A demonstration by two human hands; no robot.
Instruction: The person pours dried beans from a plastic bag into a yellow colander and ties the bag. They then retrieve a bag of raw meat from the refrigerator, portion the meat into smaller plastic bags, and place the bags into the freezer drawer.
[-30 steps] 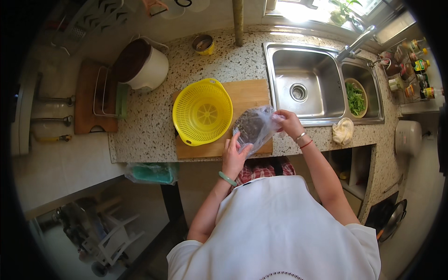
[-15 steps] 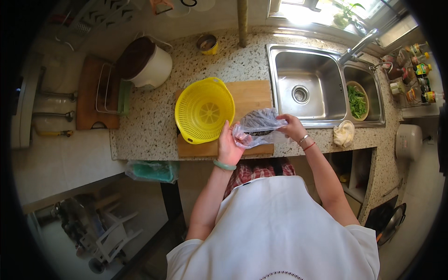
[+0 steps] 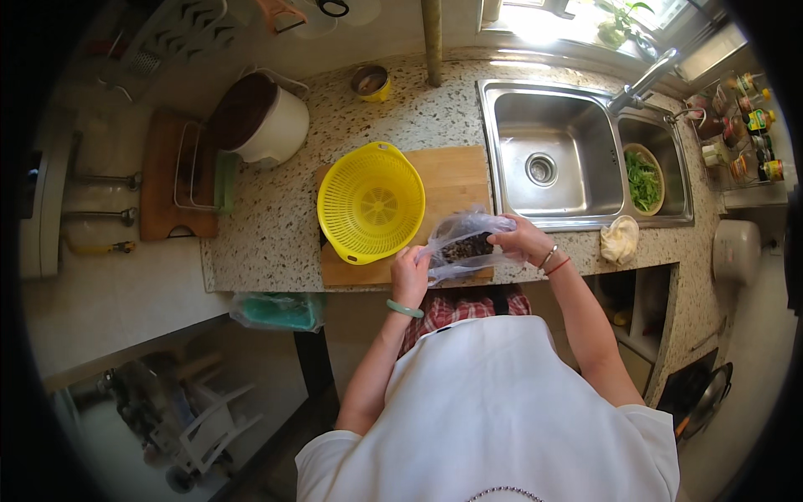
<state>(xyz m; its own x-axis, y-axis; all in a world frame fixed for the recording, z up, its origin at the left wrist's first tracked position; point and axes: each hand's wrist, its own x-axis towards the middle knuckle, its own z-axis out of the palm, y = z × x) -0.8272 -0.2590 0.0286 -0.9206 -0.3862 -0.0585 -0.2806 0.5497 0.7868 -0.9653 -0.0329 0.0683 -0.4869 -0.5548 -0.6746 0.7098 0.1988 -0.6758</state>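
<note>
— Where's the clear plastic bag (image 3: 462, 247)?
— Just right of the yellow colander (image 3: 371, 201), over the wooden board (image 3: 452, 180).
— And the hands?
— Left hand (image 3: 410, 274) and right hand (image 3: 520, 240) each grip one end of it.

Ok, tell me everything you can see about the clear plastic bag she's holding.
The plastic bag is thin, clear and crumpled, holding a dark clump of something too small to identify. It lies stretched sideways above the front edge of the wooden cutting board, gripped by the left hand at one end and the right hand at the other, just right of the yellow colander.
</note>
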